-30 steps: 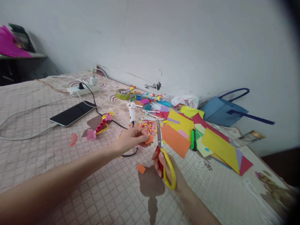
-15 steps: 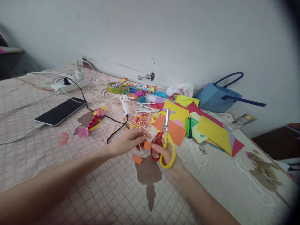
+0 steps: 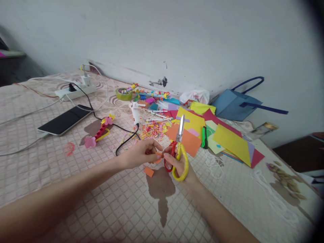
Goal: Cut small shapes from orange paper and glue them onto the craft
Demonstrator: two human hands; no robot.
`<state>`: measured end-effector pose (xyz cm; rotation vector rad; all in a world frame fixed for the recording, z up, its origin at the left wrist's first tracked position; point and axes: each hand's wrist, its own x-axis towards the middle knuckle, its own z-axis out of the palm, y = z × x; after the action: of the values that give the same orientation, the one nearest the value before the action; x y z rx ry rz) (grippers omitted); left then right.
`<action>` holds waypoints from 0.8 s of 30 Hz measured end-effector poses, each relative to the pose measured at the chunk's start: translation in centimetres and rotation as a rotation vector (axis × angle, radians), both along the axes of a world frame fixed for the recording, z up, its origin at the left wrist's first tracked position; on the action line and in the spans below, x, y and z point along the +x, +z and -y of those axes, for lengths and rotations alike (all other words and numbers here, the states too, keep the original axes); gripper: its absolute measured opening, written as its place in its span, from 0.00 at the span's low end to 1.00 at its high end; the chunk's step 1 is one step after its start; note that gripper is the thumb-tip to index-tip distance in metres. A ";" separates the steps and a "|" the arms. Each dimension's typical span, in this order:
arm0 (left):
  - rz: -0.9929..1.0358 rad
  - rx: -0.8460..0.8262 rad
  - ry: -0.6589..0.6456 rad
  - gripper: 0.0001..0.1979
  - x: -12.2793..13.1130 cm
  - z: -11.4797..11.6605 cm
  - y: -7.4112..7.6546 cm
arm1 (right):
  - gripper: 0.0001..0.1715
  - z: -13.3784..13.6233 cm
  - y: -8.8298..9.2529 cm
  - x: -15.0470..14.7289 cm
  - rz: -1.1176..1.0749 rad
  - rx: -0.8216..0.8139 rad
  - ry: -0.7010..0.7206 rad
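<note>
- Our left hand point(image 3: 141, 152) is nearly closed, pinching a small orange piece point(image 3: 157, 160).
- Our right hand point(image 3: 180, 165) is curled around the scissors point(image 3: 180, 135), blades together; whether it touches this piece also, we cannot tell.
- Near the hands, a second orange piece point(image 3: 149, 171) lies already separate on the tablecloth point(image 3: 121, 202).
- Farther right, the orange sheet point(image 3: 188, 142) is large, so we judge much paper is left.

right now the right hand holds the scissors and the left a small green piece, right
The colour is wrong: in the head view, the left hand holds a small orange piece. The right hand does hold the scissors.
</note>
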<state>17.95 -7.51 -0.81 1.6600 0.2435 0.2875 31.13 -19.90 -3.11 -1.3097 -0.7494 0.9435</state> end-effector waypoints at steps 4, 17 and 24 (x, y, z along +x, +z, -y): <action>-0.004 0.057 0.005 0.12 0.0 0.4 -0.3 | 0.13 0.1 0.0 0.0 0.098 -0.039 0.029; -0.121 -0.175 0.133 0.13 0.1 0.0 0.2 | 0.13 0.1 0.2 -0.2 0.064 -0.006 -0.012; 0.049 -0.273 0.337 0.12 -0.2 -0.9 1.7 | 0.23 0.6 0.4 -0.5 0.217 -0.094 0.117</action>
<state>17.75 -6.65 0.85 1.3368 0.5052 0.5244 30.62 -20.46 -2.67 -1.4790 -0.9674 0.9483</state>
